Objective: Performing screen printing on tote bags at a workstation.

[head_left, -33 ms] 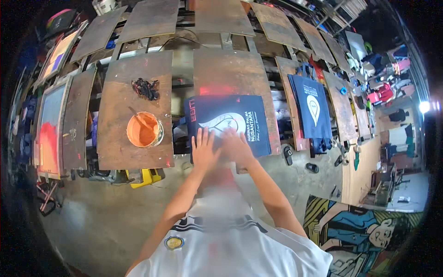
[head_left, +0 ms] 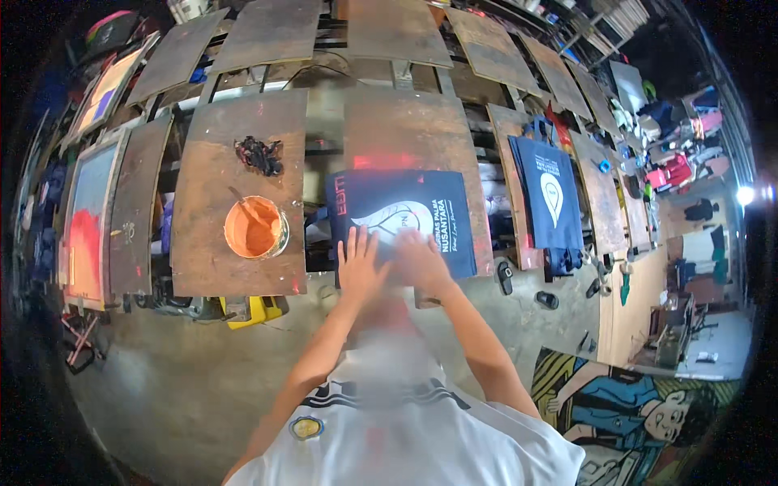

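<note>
A dark navy fabric bag (head_left: 459,243) lies flat on a brown board, printed with a white leaf-shaped emblem and white lettering, with red marks at its left edge. My left hand (head_left: 361,266) rests palm down on the bag's near part, fingers spread, fingertips at the lower edge of the emblem. Beside it, my right hand (head_left: 429,266) also lies on the bag, over the lower right of the emblem and the start of the lettering. Its fingers look stretched out, though its left side is blurred. Neither hand grips anything.
On the board to the left stands a tub of orange paste (head_left: 258,227) with a stirring tool in it, and a crumpled dark rag (head_left: 259,155). A printed navy bag (head_left: 548,194) lies on the right board. Far left leans a screen-printing frame (head_left: 85,227). Sandals (head_left: 506,277) lie on the floor.
My right hand has shifted slightly to the right and now covers the start of the lettering. My left hand stays in place on the bag. The whole view has moved a little.
</note>
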`<act>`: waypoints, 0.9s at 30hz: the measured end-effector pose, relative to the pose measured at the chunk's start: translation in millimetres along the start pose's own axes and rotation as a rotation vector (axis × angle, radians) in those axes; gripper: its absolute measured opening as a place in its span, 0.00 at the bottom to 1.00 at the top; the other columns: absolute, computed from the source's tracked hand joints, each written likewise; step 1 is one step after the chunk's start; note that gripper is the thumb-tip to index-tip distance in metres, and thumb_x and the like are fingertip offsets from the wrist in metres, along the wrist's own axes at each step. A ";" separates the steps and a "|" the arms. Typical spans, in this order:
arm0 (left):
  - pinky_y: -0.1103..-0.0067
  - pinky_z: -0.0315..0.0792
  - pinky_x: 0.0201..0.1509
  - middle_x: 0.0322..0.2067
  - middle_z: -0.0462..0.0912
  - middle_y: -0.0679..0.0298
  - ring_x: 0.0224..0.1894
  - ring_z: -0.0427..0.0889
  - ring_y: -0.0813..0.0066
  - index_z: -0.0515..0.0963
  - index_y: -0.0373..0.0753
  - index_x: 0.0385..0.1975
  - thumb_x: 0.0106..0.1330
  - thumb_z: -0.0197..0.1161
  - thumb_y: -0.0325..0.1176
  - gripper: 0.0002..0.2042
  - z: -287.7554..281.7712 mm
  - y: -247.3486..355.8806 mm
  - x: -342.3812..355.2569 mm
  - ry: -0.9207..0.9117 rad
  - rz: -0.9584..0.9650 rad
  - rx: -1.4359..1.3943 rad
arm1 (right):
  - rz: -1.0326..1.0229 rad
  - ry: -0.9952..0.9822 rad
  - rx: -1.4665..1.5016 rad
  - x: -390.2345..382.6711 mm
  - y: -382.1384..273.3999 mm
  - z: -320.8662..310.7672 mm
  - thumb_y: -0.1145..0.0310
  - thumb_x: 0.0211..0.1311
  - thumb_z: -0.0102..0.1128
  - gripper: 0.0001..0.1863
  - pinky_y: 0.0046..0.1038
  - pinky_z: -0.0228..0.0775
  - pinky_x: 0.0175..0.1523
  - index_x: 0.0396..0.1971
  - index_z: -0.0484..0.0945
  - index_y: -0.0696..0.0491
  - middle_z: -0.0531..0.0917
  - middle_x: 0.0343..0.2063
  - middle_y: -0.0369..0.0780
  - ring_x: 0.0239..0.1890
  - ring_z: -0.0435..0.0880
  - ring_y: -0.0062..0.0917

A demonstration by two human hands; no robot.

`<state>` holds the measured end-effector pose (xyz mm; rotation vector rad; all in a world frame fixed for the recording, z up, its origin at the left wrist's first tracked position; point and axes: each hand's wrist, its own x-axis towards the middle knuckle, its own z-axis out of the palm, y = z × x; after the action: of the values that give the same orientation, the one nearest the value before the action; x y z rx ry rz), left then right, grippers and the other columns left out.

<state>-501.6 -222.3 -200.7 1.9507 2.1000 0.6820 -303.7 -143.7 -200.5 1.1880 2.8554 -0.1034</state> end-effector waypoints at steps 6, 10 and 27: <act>0.50 0.46 0.75 0.75 0.53 0.55 0.77 0.49 0.52 0.61 0.46 0.72 0.63 0.61 0.57 0.39 -2.5 -1.1 -3.2 0.028 -0.014 -0.047 | 0.135 0.019 0.118 -41.8 70.4 -17.3 0.50 0.70 0.52 0.36 0.52 0.40 0.76 0.74 0.57 0.44 0.56 0.75 0.39 0.77 0.50 0.38; 0.50 0.46 0.75 0.74 0.54 0.55 0.77 0.48 0.52 0.62 0.46 0.72 0.63 0.62 0.56 0.39 -2.5 0.1 -4.0 0.005 -0.013 -0.014 | 0.181 0.061 0.117 -37.5 75.9 -21.5 0.50 0.69 0.53 0.38 0.51 0.37 0.77 0.74 0.55 0.47 0.55 0.75 0.42 0.77 0.49 0.39; 0.50 0.47 0.75 0.73 0.59 0.54 0.76 0.52 0.53 0.65 0.44 0.70 0.72 0.52 0.49 0.29 75.7 100.4 95.0 -0.047 0.141 0.206 | 0.125 0.185 0.128 -7.4 95.7 -3.8 0.55 0.71 0.45 0.32 0.53 0.37 0.76 0.72 0.60 0.49 0.58 0.74 0.44 0.77 0.50 0.41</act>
<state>-389.5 -111.6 -205.5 2.2175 2.0931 0.4536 -230.6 -81.4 -200.4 1.4702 2.9602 -0.1837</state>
